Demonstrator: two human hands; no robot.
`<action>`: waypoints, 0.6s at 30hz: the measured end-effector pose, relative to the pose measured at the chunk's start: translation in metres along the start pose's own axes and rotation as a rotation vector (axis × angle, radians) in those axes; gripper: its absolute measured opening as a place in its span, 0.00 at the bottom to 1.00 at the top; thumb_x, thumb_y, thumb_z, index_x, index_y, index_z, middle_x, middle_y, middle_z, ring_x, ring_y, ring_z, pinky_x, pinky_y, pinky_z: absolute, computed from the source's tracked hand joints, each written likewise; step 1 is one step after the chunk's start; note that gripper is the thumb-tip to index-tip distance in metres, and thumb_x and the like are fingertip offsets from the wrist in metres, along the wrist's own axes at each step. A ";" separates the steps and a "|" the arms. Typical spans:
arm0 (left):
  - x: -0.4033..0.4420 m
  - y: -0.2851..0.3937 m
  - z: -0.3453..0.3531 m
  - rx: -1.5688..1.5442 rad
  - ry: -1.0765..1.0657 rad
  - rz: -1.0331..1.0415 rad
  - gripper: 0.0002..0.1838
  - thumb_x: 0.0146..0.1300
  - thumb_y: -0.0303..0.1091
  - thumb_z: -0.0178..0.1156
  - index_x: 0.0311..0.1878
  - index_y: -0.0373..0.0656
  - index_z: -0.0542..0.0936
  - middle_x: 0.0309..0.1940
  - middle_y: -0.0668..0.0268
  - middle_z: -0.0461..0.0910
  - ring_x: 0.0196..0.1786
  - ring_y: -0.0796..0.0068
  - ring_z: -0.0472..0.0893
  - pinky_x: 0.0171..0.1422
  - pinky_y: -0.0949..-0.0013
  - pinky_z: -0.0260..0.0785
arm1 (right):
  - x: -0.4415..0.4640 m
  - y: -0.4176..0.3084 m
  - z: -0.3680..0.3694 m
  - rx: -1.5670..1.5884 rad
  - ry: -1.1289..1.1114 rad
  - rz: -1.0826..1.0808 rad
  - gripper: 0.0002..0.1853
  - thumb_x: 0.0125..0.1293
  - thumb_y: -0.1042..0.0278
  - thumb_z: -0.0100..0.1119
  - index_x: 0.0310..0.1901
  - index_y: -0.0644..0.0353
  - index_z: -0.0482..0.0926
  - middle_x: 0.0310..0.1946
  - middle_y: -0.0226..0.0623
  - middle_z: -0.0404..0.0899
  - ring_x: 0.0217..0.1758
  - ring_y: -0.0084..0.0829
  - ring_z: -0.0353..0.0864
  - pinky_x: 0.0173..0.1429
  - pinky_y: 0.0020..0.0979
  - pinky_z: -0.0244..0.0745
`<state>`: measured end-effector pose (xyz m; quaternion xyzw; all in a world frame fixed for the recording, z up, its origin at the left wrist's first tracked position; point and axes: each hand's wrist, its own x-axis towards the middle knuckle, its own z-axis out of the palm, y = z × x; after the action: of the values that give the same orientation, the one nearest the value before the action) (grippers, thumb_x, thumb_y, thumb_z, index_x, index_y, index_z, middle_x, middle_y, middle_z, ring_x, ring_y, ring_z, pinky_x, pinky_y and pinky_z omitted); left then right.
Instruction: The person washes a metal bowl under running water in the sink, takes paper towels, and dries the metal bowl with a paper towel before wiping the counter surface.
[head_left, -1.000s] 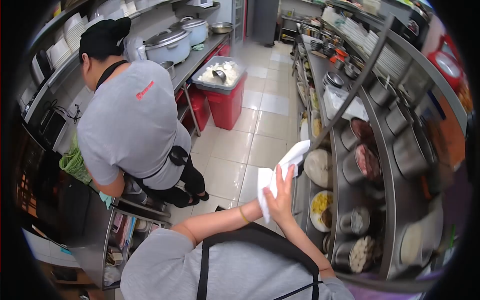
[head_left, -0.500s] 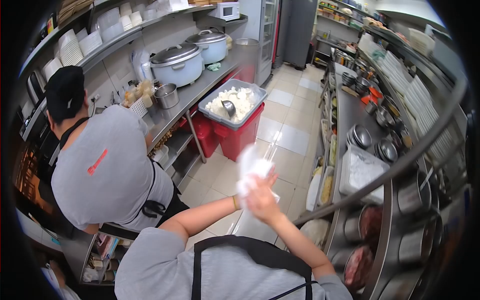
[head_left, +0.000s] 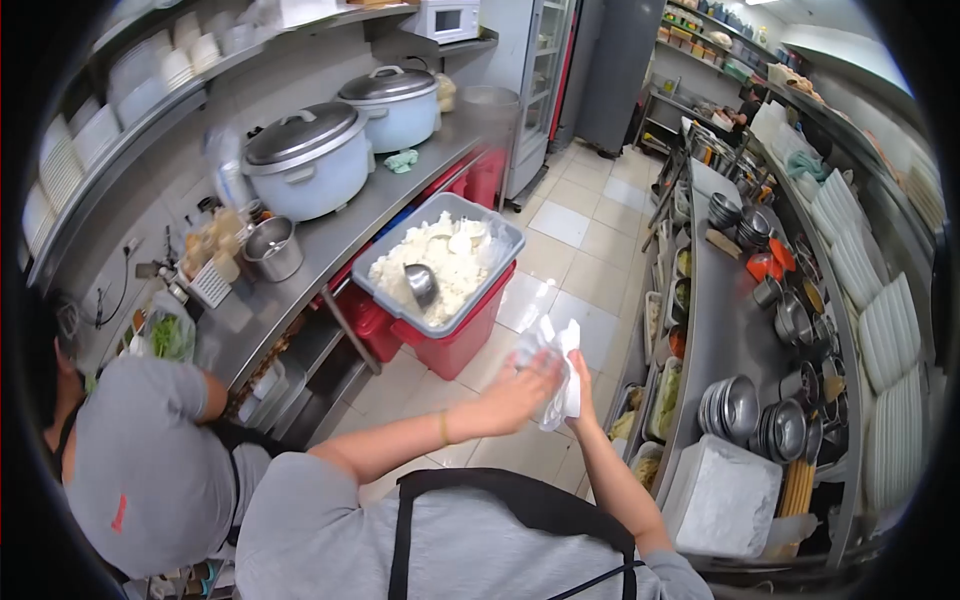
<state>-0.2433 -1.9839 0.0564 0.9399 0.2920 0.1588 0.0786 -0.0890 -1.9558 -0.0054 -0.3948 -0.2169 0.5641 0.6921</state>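
Observation:
A white cloth or paper towel (head_left: 562,385) is between my two hands, in front of my apron and above the tiled floor. My left hand (head_left: 522,392) is blurred and lies against the near side of the towel, its fingers smeared by motion. My right hand (head_left: 581,388) holds the towel from the other side, fingers pointing up and partly hidden behind it. Beyond my hands, a grey tub (head_left: 507,243) of white food, with a metal ladle (head_left: 421,285) in it, rests on a red bin (head_left: 462,347).
At left, a co-worker (head_left: 155,460) in a grey shirt bends by the counter (head_left: 345,235), which bears two large lidded pots (head_left: 307,165). Along the right runs a steel counter (head_left: 715,330) with metal bowls (head_left: 735,408), a white container (head_left: 722,495) and stacked white plates (head_left: 890,335).
The view has moved forward along the aisle, so the tub looks nearer and the co-worker sits lower left. My hands have shifted on the towel and remain together.

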 end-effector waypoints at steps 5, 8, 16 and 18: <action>0.139 -0.018 0.051 0.199 -0.146 0.047 0.23 0.47 0.29 0.54 0.50 0.30 0.71 0.56 0.49 0.63 0.63 0.48 0.57 0.67 0.54 0.47 | 0.089 -0.068 -0.005 -0.466 0.074 -0.329 0.16 0.67 0.59 0.44 0.26 0.60 0.70 0.18 0.21 0.64 0.22 0.13 0.61 0.25 0.19 0.56; 0.216 -0.054 0.072 0.024 0.021 0.231 0.23 0.47 0.28 0.54 0.47 0.24 0.70 0.53 0.46 0.66 0.61 0.49 0.59 0.68 0.58 0.47 | 0.158 -0.095 -0.040 -0.514 0.080 -0.386 0.17 0.66 0.60 0.43 0.25 0.62 0.70 0.17 0.22 0.65 0.21 0.15 0.61 0.24 0.22 0.57; 0.353 -0.203 0.007 -0.829 -0.236 0.073 0.18 0.59 0.36 0.55 0.52 0.41 0.73 0.57 0.55 0.67 0.60 0.60 0.66 0.63 0.66 0.57 | 0.384 -0.173 -0.092 0.096 0.125 0.041 0.18 0.64 0.53 0.48 0.44 0.60 0.71 0.33 0.31 0.74 0.32 0.23 0.74 0.35 0.22 0.68; 0.357 -0.259 0.013 -0.698 -0.094 -0.132 0.18 0.58 0.35 0.55 0.51 0.40 0.73 0.54 0.57 0.70 0.57 0.61 0.70 0.60 0.66 0.60 | 0.447 -0.178 -0.081 0.105 0.038 0.031 0.20 0.64 0.53 0.48 0.48 0.60 0.68 0.37 0.32 0.74 0.36 0.24 0.74 0.39 0.23 0.69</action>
<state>-0.0965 -1.5680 0.0716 0.8418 0.2765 0.2003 0.4181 0.2004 -1.5636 0.0226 -0.3717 -0.1676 0.5779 0.7070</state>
